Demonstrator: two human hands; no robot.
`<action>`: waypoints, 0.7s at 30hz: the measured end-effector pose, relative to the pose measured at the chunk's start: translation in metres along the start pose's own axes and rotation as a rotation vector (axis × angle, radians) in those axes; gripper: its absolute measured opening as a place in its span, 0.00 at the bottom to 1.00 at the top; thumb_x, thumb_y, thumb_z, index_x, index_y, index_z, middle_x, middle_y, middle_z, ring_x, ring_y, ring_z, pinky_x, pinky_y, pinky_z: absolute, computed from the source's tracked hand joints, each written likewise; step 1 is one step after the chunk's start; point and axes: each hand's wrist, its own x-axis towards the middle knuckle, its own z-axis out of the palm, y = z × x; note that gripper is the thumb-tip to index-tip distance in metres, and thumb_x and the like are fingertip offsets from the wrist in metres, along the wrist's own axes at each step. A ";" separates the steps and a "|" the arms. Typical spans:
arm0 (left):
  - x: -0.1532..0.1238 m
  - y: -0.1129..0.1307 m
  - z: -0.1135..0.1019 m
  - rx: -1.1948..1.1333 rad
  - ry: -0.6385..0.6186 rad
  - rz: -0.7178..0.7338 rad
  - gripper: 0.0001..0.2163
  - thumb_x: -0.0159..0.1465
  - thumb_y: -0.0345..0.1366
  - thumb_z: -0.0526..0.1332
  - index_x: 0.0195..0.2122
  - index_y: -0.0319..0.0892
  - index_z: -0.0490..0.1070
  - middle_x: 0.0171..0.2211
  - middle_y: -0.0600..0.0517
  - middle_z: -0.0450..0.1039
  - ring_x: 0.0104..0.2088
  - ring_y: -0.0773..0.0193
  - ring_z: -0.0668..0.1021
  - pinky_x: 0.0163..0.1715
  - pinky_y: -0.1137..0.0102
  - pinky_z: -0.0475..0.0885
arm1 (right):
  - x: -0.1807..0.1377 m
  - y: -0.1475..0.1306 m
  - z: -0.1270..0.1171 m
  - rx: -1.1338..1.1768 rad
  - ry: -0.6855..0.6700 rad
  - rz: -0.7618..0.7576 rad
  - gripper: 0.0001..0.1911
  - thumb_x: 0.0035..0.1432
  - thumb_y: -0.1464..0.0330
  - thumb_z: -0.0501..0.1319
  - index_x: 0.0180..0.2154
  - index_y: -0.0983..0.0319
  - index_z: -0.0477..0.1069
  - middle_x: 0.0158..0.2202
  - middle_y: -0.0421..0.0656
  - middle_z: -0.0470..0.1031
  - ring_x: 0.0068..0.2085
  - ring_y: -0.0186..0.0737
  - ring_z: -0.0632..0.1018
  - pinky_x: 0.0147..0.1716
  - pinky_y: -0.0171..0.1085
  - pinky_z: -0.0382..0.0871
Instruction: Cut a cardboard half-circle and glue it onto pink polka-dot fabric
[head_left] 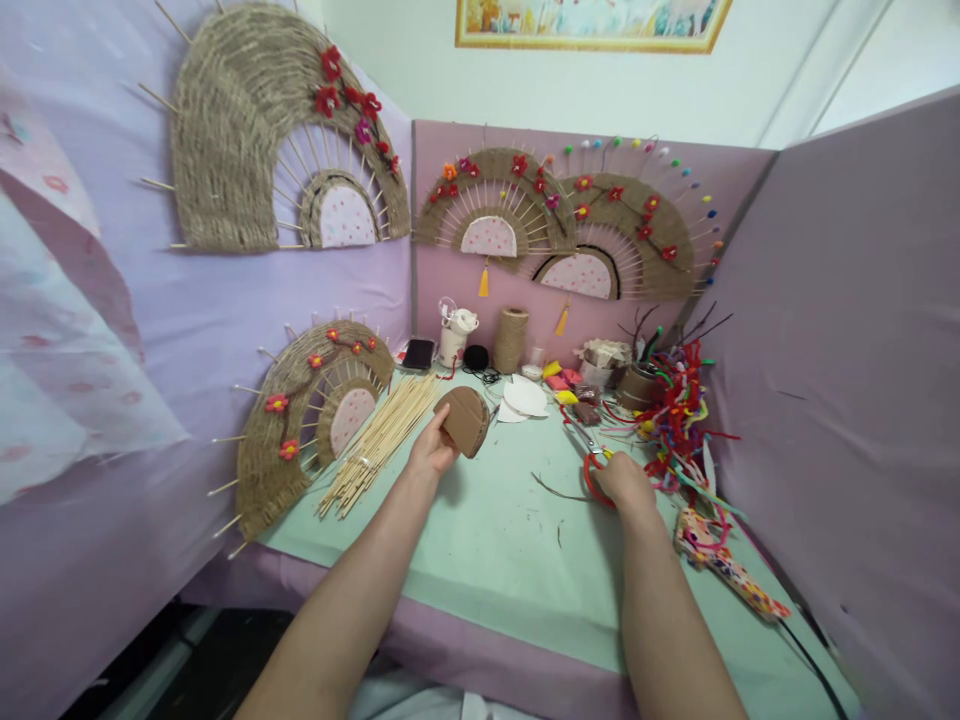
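My left hand point(435, 445) is closed on a brown cardboard half-disc point(466, 420), holding it above the table by its left edge. The cut edge looks thick, perhaps more than one layer. Over on the right, my right hand point(626, 478) is closed at the red handles of a pair of scissors point(592, 447), whose blades point away from me. Most of its fingers are hidden behind the hand. A thin dark twig point(559, 490) lies just left of the scissors. Beyond the cardboard sit white paper pieces point(523, 397).
Bamboo sticks point(379, 440) lie in a bundle at left, by a woven fan point(274, 455). Twine point(511, 340), a white glue-bottle-like container point(456, 335) and colourful pipe cleaners point(679, 410) stand at the back. A patterned glue gun point(731, 570) with its cord lies right.
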 end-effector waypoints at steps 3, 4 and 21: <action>0.002 0.002 -0.001 -0.032 0.039 -0.002 0.19 0.65 0.36 0.60 0.57 0.41 0.66 0.41 0.44 0.79 0.41 0.56 0.82 0.42 0.60 0.78 | 0.002 0.007 -0.002 -0.034 -0.004 0.030 0.19 0.54 0.70 0.58 0.47 0.70 0.74 0.46 0.64 0.76 0.48 0.59 0.79 0.38 0.45 0.72; 0.002 0.003 -0.002 -0.040 0.051 -0.002 0.19 0.65 0.35 0.59 0.57 0.41 0.66 0.40 0.44 0.79 0.40 0.56 0.82 0.41 0.60 0.78 | 0.003 0.009 -0.001 -0.038 -0.003 0.032 0.18 0.54 0.70 0.58 0.46 0.70 0.75 0.46 0.65 0.76 0.48 0.59 0.79 0.39 0.45 0.72; -0.005 -0.024 0.007 -0.034 0.029 0.076 0.08 0.64 0.28 0.60 0.44 0.39 0.72 0.30 0.51 0.78 0.29 0.68 0.79 0.34 0.75 0.75 | -0.019 -0.050 0.033 0.877 -0.161 -0.414 0.20 0.52 0.55 0.62 0.42 0.62 0.74 0.42 0.49 0.79 0.45 0.47 0.78 0.45 0.44 0.73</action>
